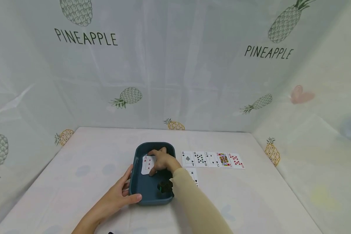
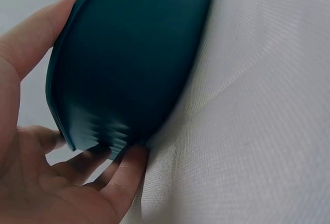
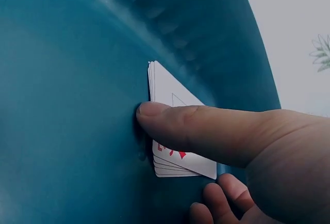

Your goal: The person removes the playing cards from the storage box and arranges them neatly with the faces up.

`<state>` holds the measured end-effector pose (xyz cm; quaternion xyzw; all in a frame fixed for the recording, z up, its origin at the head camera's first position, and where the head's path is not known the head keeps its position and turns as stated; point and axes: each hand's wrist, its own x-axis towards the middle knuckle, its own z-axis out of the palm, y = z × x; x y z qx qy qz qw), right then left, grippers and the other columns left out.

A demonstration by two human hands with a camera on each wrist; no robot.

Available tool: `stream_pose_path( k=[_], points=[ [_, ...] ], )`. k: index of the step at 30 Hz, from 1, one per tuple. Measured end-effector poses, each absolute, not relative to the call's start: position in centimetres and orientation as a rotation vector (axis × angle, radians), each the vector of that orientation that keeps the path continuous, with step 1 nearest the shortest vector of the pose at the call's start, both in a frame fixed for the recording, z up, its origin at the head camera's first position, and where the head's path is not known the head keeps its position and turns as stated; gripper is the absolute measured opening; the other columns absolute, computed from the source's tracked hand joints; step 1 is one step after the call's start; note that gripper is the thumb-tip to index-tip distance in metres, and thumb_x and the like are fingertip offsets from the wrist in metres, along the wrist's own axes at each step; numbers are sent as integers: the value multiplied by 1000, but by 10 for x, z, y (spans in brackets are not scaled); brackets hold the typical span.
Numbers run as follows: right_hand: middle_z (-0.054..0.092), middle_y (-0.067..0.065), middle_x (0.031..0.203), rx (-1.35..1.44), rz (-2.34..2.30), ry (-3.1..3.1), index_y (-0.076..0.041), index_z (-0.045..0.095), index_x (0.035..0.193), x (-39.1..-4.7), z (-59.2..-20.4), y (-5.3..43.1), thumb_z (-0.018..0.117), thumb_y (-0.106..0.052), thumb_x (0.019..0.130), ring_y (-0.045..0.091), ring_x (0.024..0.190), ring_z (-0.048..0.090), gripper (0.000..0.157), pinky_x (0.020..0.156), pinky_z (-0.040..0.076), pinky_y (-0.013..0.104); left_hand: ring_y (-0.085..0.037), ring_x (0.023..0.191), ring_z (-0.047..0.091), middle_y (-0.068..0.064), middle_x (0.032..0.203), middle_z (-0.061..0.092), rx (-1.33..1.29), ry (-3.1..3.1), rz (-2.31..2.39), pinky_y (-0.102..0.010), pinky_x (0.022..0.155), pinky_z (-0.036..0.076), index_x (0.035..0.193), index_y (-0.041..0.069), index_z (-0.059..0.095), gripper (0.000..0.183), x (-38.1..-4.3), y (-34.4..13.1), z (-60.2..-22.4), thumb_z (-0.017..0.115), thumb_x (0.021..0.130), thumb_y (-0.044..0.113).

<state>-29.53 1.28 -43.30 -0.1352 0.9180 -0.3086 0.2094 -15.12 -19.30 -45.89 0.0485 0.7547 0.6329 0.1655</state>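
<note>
A dark teal tray (image 1: 144, 190) stands on the table, and my left hand (image 1: 117, 194) grips its near left side. The thumb is at the rim and the fingers spread along the outer wall (image 2: 129, 53), as the left wrist view shows. Inside the tray lies a stack of playing cards (image 1: 146, 165), a three of diamonds on top. My right hand (image 1: 163, 161) reaches in over the stack and holds it between thumb and fingers. In the right wrist view the thumb lies across the cards (image 3: 175, 162); the top one sits slightly askew. The hand covers part of them.
Right of the tray, a row of face-up cards (image 1: 212, 159) runs from an ace of spades (image 1: 188, 159) to a red ten (image 1: 236, 161). Below the ace lies another card (image 1: 193, 175), partly behind the right sleeve (image 1: 190, 195). A pineapple-print sheet (image 1: 175, 65) hangs behind the table.
</note>
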Motion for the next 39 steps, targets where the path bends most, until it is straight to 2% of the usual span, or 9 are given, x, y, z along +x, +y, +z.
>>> stream_pose_path(
  k=[12,20,30,39],
  points=[
    [41,13,135,-404,-861,2570,-25,62,147,-296,-434,15,97,-15,76,30,102,56,79,98,52,46,-36,141,56,-22,175,18,141,2133,1818,-41,106,56,173,32,6,108,-152,-193,-459,82,96,25],
    [44,14,136,-457,-856,2581,-21,62,146,-295,-431,18,96,-17,79,27,107,53,76,101,52,48,-41,147,48,-21,176,14,179,2146,1821,-36,105,56,173,30,4,108,-151,-193,-460,81,97,24],
    [50,15,130,-515,-817,2626,-19,63,146,-287,-421,24,98,-23,76,26,100,57,78,94,54,49,-40,144,52,-22,175,16,128,2169,1799,-45,107,55,173,30,6,109,-150,-192,-462,82,95,28],
    [52,17,135,-743,-868,2664,-17,61,148,-273,-399,41,97,-21,78,22,98,55,79,92,56,43,-37,142,55,-22,175,16,147,2148,1831,-37,103,58,173,30,6,110,-151,-191,-461,83,95,25]
  ],
)
